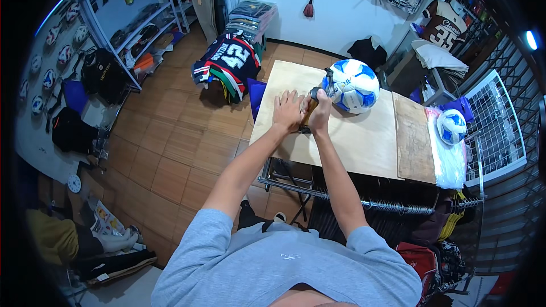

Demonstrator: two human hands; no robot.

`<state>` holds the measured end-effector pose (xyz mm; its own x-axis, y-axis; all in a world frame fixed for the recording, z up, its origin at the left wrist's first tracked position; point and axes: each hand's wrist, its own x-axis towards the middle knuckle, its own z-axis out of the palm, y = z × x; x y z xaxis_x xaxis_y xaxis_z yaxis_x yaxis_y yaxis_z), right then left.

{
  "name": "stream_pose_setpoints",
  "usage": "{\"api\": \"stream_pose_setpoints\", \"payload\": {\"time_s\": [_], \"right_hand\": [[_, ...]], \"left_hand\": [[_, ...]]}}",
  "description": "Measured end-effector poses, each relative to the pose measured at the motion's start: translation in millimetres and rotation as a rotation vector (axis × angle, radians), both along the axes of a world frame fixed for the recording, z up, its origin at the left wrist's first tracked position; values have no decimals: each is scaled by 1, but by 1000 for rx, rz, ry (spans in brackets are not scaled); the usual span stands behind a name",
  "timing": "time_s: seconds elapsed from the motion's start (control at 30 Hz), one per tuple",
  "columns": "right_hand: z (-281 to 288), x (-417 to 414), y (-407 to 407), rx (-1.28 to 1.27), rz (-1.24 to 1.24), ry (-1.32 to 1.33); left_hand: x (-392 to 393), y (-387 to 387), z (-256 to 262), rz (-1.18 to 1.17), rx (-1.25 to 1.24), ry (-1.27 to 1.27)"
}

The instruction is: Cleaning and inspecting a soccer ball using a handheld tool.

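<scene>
On a pale wooden board point(362, 140) stands a hand pump point(310, 111) with an amber-brown barrel and a dark top. My right hand point(320, 111) is closed around its upper part. My left hand point(288, 111) lies on the board just left of the pump, fingers spread, its thumb side close to the barrel; whether it grips the base is hidden. Right behind my right hand rests a large white and blue ball point(352, 86), with a dark piece, perhaps a hose end, against its left side.
A smaller white and blue ball point(451, 126) sits on plastic bags point(448, 166) at the right. Below the board's near edge runs a metal rail point(384, 207) with hangers. Folded jerseys point(230, 62) are stacked behind left, and a white wire grid point(497, 128) stands at the far right.
</scene>
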<state>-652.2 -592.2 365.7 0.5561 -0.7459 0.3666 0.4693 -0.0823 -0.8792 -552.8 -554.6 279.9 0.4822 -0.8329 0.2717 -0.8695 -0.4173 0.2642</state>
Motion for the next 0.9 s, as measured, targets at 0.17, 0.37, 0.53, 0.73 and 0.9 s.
{"api": "stream_pose_setpoints", "payload": {"time_s": [0.17, 0.37, 0.53, 0.73, 0.9], "right_hand": [[-3, -5, -3, 39, -4, 50], [98, -9, 2, -119, -57, 8], [56, 0, -6, -114, -21, 4], [5, -2, -3, -51, -19, 42], [-2, -2, 2, 78, -26, 95]], "left_hand": [[-5, -3, 3, -1, -16, -17], [-6, 5, 6, 16, -46, 6], [-7, 3, 6, 15, -26, -48], [-7, 6, 14, -15, -26, 30], [-6, 4, 9, -16, -47, -13]]}}
